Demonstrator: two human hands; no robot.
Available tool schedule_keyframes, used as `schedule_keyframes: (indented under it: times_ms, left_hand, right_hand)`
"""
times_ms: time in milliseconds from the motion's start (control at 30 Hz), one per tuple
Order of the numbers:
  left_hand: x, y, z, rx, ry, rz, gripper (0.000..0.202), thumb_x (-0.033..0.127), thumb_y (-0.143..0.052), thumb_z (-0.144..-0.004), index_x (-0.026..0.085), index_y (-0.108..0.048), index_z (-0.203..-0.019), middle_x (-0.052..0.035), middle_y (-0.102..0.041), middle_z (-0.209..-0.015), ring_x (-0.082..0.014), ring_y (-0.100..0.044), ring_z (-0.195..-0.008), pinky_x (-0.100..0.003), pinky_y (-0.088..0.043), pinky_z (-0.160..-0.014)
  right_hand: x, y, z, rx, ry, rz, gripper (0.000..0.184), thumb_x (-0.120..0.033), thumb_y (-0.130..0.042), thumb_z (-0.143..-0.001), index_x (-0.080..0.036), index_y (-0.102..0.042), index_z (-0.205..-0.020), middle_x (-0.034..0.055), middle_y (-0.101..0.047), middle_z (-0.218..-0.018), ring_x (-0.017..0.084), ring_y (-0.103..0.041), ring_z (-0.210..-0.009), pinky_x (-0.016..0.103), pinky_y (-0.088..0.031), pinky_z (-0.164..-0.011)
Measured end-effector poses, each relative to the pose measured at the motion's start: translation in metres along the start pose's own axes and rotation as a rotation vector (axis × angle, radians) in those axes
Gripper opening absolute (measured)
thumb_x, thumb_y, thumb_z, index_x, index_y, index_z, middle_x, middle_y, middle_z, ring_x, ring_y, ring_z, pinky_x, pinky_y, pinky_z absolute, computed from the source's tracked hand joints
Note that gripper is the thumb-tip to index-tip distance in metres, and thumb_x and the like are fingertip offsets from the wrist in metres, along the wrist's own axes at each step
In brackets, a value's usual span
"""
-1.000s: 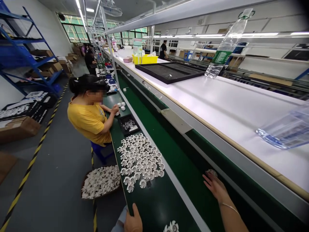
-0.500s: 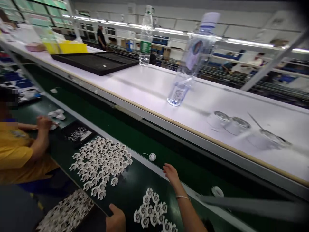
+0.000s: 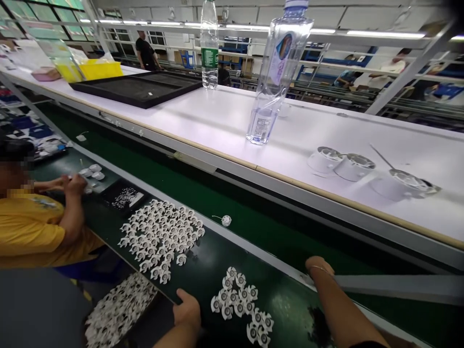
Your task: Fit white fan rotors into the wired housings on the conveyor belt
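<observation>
My left hand [image 3: 187, 311] rests at the near edge of the dark green worktop, thumb on top and the other fingers hidden. To its right lies a small cluster of white fan impellers [image 3: 237, 302] with grey round hubs. A larger group of the same impellers [image 3: 163, 237] covers the worktop farther left. My right hand [image 3: 319, 266] reaches over the far rail onto the green conveyor belt [image 3: 268, 241]. Its fingers are bent down and out of sight behind the hand, so whatever they touch is hidden.
A small white round motor [image 3: 226, 221] with a wire lies on the belt. On the white shelf stand clear bottles [image 3: 279, 72], white fan housings [image 3: 353, 166] and a black tray [image 3: 141, 89]. A co-worker in a yellow shirt [image 3: 32, 227] sits left; a container of white parts [image 3: 119, 309] is below.
My right hand has moved right along the belt, to where a white ring-shaped part lay; that part no longer shows. My left hand stays at the worktop edge. The view has shifted slightly.
</observation>
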State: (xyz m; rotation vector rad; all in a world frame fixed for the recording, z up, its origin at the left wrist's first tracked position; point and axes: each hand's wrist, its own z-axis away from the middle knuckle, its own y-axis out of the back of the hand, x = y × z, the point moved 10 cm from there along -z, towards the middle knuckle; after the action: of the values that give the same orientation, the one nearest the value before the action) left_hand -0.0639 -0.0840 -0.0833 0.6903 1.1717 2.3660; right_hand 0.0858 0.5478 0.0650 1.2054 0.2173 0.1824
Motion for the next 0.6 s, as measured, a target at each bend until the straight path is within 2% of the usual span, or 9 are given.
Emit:
schedule_keyframes:
  times_ms: [133,233,367,467,533,600]
  left_hand:
    - [0.005,0.007,0.009,-0.006,0.015,0.015,0.081,0.062,-0.024,-0.090,-0.002,-0.061,-0.124,-0.0304,-0.070,-0.107,-0.0451,-0.069,-0.100,-0.049,-0.055,-0.093]
    - [0.008,0.011,0.015,-0.014,0.039,-0.003,0.084,0.063,-0.023,-0.090,-0.003,-0.059,-0.126,-0.0307,-0.070,-0.106,-0.0457,-0.069,-0.099,-0.052,-0.054,-0.093]
    - [0.010,0.014,0.019,-0.023,0.049,-0.032,0.087,0.066,-0.021,-0.090,-0.004,-0.059,-0.125,-0.0314,-0.069,-0.106,-0.0463,-0.069,-0.096,-0.053,-0.054,-0.091]
    - [0.011,0.016,0.020,-0.022,0.050,-0.059,0.085,0.065,-0.021,-0.092,-0.003,-0.059,-0.124,-0.0295,-0.069,-0.103,-0.0438,-0.070,-0.095,-0.050,-0.056,-0.088]
    - [0.011,0.016,0.020,-0.016,0.040,-0.087,0.080,0.064,-0.022,-0.095,0.000,-0.060,-0.123,-0.0265,-0.070,-0.101,-0.0395,-0.071,-0.095,-0.051,-0.056,-0.087]
    - [0.020,0.015,0.019,-0.008,-0.064,-0.113,0.066,0.061,-0.032,-0.097,0.007,-0.059,-0.124,-0.0192,-0.070,-0.104,-0.0311,-0.070,-0.096,-0.049,-0.056,-0.087]
  right_hand:
    - [0.024,-0.009,-0.003,-0.062,-0.177,0.047,0.038,-0.039,-0.060,-0.095,-0.018,-0.058,-0.126,0.0102,-0.058,-0.129,0.024,-0.060,-0.110,0.046,-0.053,-0.092]
    - [0.033,-0.015,-0.003,-0.084,-0.241,0.050,0.039,-0.038,-0.060,-0.095,-0.018,-0.056,-0.128,0.0108,-0.056,-0.132,0.025,-0.059,-0.113,0.048,-0.053,-0.093]
    - [0.020,-0.016,0.001,-0.113,-0.156,-0.042,0.038,-0.037,-0.061,-0.094,-0.017,-0.057,-0.127,0.0103,-0.058,-0.129,0.024,-0.061,-0.110,0.046,-0.054,-0.092]
    - [0.001,-0.006,0.010,-0.088,-0.059,-0.154,0.039,-0.036,-0.062,-0.094,-0.017,-0.057,-0.127,0.0104,-0.058,-0.129,0.025,-0.059,-0.112,0.048,-0.052,-0.094]
    - [-0.012,0.002,0.020,-0.050,0.000,-0.253,0.044,-0.039,-0.062,-0.093,-0.018,-0.054,-0.131,0.0112,-0.056,-0.132,0.026,-0.058,-0.114,0.050,-0.051,-0.096]
    - [-0.025,0.002,0.037,-0.033,0.072,-0.377,0.048,-0.042,-0.059,-0.095,-0.019,-0.050,-0.136,0.0114,-0.055,-0.133,0.025,-0.059,-0.112,0.048,-0.051,-0.095]
